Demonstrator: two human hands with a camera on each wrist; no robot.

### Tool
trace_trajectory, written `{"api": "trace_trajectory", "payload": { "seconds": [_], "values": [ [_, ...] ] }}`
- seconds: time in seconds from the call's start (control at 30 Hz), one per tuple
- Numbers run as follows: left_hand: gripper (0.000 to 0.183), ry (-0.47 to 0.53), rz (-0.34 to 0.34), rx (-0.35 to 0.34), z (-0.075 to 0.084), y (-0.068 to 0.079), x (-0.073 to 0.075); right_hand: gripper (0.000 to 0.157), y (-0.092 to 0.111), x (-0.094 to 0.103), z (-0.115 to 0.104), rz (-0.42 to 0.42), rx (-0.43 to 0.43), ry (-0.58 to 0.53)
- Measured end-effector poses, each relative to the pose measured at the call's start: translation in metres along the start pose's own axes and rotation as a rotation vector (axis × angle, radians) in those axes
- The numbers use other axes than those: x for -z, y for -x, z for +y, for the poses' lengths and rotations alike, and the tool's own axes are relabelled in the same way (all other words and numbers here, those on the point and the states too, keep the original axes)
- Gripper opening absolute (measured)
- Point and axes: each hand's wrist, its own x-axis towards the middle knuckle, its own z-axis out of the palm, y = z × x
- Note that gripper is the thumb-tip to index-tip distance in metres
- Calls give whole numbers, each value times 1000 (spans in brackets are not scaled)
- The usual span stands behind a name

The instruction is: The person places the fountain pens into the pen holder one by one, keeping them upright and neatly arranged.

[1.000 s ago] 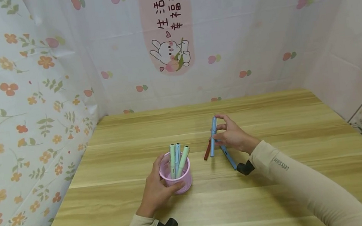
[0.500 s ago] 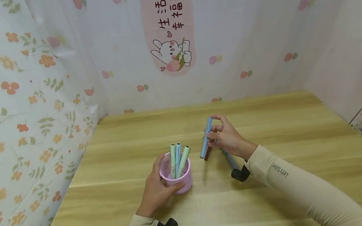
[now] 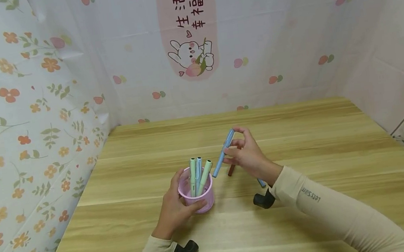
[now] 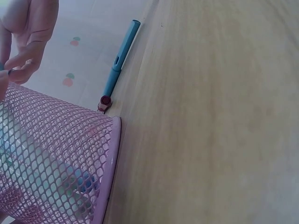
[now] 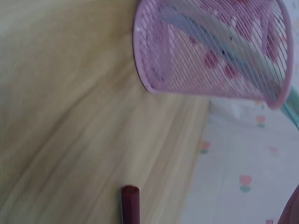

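Note:
A pink mesh pen holder [image 3: 205, 204] stands on the wooden table, and my left hand [image 3: 176, 209] grips it round its left and near side. Two light green pens [image 3: 205, 177] and a light blue pen [image 3: 198, 172] lean inside it. My right hand [image 3: 248, 154] pinches another blue pen [image 3: 222, 154] by its upper part; it slants down left, its lower end close to the holder's right rim. Under that hand lie a dark red pen [image 3: 232, 170] and a darker blue pen [image 3: 261, 183], both partly hidden. The left wrist view shows the blue pen [image 4: 121, 58] whole.
The wooden table [image 3: 135, 168] runs back to a white printed curtain [image 3: 282, 36]. A floral cloth [image 3: 27, 122] hangs along the left side. Black wrist mounts [image 3: 186, 251] sit on both sleeves.
My right hand has moved left, carrying the blue pen; the pen has tilted, its lower end swinging toward the pen holder. My left hand keeps its grip on the holder.

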Motion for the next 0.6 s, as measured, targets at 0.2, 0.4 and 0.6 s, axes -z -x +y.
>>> {"api": "trace_trajectory", "payload": {
  "seconds": [0.2,0.4,0.6],
  "values": [
    [102,2,7,-8,1,0,0,72,8,-12,6,-1,77,52],
    [102,14,12,-10,1,0,-1,75,14,-21,12,-14,188,142],
    [102,17,9,-4,2,1,-1,78,17,-26,23,-40,335,215]
  ]
}}
